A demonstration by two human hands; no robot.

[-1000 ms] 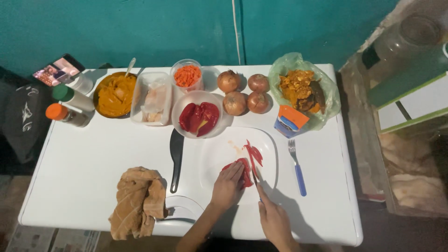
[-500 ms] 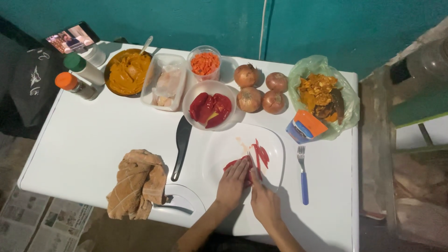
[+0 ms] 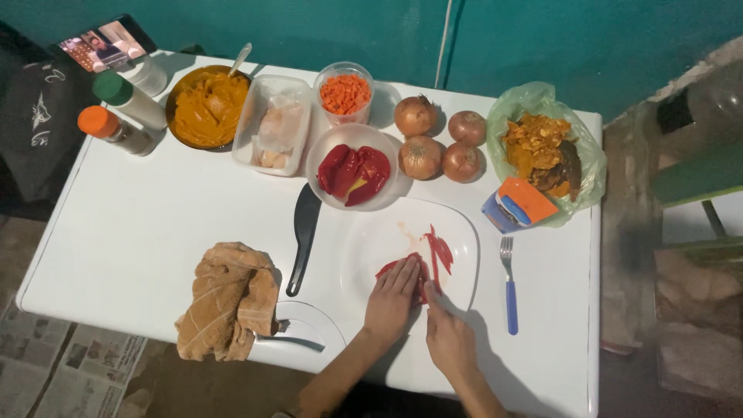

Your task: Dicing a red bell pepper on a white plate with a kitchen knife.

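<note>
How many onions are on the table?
4. The onions sit in a cluster behind the white plate: two at the back, two in front, between the pepper bowl and green bag.

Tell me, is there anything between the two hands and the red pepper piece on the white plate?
Nothing visible is. The left hand lies flat on the red pepper piece on the white plate, and the right hand is right beside it at the piece's edge. The cut strips lie just beyond, apart from both hands.
</note>
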